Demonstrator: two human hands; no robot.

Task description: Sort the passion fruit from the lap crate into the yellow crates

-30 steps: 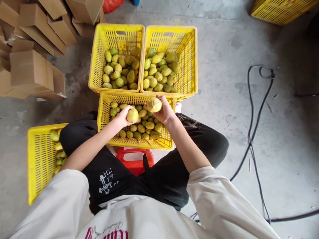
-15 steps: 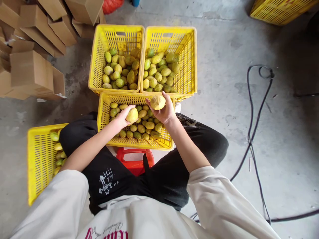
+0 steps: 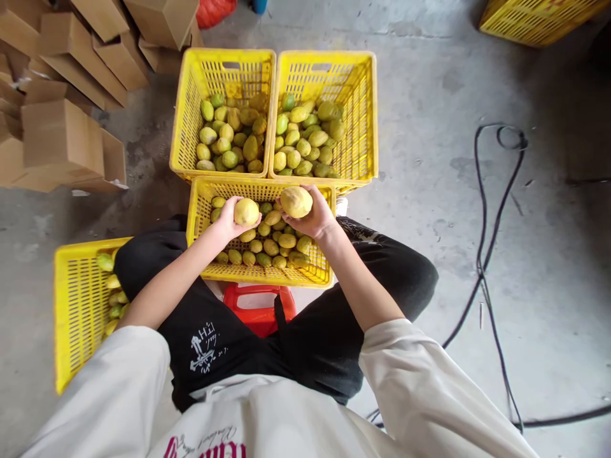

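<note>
My left hand (image 3: 228, 222) is closed round a yellow, lemon-like fruit (image 3: 246, 212), its rounded end turned up. In my right hand (image 3: 321, 220) lies a larger pale yellow fruit (image 3: 296, 202) of the same sort, the fingers curled about it from beneath. Both hands are above the near yellow crate (image 3: 267, 277), a small gap between the two fruits. Many yellow-green fruits (image 3: 270, 247) cover the bottom of that crate, some of them hidden by my hands.
Behind stand a left yellow crate (image 3: 174, 121) and a right yellow crate (image 3: 375, 121), both holding fruit. Another yellow crate (image 3: 76, 318) with fruit is beside my left knee. Cardboard boxes (image 3: 62, 140) are at left, a red stool (image 3: 258, 315) below, a black cable (image 3: 482, 254) on the right floor.
My left hand has moved slightly left and up, turning its fruit more upward. My right hand has shifted a little left and down. Both fruits stay held.
</note>
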